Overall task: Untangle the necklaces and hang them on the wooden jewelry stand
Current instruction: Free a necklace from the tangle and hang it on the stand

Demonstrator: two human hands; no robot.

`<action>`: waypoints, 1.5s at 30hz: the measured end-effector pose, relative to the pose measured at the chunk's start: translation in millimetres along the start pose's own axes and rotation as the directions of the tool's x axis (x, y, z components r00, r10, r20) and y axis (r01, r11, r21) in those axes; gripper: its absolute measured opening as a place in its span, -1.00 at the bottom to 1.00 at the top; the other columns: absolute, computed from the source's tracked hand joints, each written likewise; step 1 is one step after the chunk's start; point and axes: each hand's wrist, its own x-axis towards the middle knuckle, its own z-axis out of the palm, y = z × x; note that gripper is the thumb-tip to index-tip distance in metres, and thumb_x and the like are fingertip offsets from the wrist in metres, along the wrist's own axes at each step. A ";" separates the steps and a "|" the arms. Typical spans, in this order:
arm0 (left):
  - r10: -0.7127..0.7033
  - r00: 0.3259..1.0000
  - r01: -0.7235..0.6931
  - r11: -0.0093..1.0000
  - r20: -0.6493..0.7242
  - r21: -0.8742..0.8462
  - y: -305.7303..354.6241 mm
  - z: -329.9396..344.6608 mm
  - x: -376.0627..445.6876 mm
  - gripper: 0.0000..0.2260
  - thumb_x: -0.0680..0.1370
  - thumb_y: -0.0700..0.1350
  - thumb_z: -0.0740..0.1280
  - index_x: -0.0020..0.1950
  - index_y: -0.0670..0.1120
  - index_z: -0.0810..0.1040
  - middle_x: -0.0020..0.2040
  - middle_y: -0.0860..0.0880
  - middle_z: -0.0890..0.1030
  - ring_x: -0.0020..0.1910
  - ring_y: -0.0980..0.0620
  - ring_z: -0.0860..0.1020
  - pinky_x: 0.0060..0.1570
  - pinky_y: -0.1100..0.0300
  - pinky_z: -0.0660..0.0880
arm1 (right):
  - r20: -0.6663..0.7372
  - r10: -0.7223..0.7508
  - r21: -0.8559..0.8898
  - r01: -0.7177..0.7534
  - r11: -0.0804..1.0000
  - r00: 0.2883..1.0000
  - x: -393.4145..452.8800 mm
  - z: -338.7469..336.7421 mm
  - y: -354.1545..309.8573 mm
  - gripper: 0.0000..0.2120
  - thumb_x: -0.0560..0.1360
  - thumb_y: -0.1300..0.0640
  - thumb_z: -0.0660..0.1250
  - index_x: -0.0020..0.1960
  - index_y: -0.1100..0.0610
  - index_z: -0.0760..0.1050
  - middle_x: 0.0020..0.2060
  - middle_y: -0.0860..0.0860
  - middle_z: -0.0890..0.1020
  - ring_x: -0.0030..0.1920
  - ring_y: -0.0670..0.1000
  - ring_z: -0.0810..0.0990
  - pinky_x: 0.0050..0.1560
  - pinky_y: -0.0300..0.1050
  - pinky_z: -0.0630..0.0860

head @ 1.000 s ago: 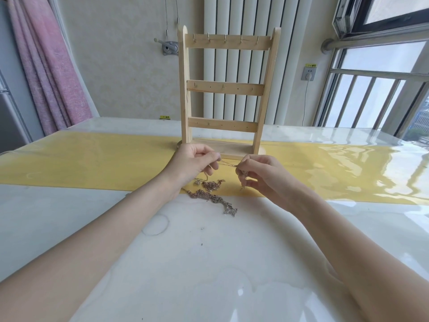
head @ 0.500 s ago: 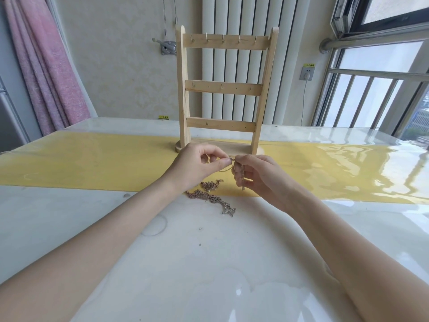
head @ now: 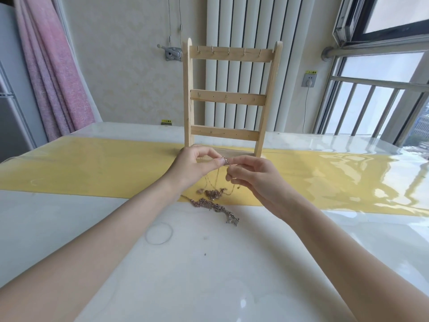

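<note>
A thin chain hangs from the left hand and right hand, both pinching its clasp above tangled necklaces on the surface, before the wooden stand.

Bright daylight enters through the windows at the right of the frame, where the panes are blown out to near white. It throws strong wavy glare across the glossy tabletop at centre right, with smaller reflections near the bottom edge. Shadows are soft and faint. The wide-angle lens bends verticals outward toward the edges and stretches the forearms at the lower corners. The picture is slightly soft throughout; fine chain detail is hard to resolve.
</note>
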 end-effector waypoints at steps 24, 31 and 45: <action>-0.014 0.987 0.006 0.999 -0.158 -0.046 73.1 -95.1 116.4 -0.84 0.51 -0.10 0.35 -0.27 0.00 0.48 -0.20 0.05 0.51 -0.10 0.08 0.43 -0.02 0.15 0.35 | -0.187 -0.160 -0.319 0.094 0.943 0.969 145.7 43.5 -154.1 -0.87 0.51 0.28 0.29 -0.13 0.31 0.59 -0.50 0.00 0.35 -0.55 -0.08 0.20 -0.54 -0.31 0.13; -0.047 0.978 -0.020 0.949 -0.204 -0.313 75.0 -102.1 140.1 -0.80 0.57 -0.18 0.27 -0.25 -0.04 0.43 -0.35 0.02 0.53 -0.48 0.16 0.44 -0.33 0.31 0.42 | -0.162 -0.485 -0.770 0.198 0.607 0.859 182.0 45.5 -163.0 -0.87 0.52 0.13 0.31 -0.05 0.15 0.62 -0.38 -0.07 0.46 -0.27 -0.03 0.43 -0.33 -0.21 0.35; 0.085 0.936 -0.100 0.995 -0.341 -0.028 66.3 -94.7 170.9 -0.84 0.53 -0.12 0.32 -0.26 -0.01 0.50 -0.42 0.06 0.37 -0.48 0.14 0.27 -0.46 0.26 0.20 | -0.286 -0.609 -0.850 0.098 0.518 0.740 197.5 32.9 -156.2 -0.84 0.53 0.12 0.28 -0.03 0.13 0.63 -0.21 0.07 0.61 -0.06 0.11 0.56 -0.16 -0.06 0.47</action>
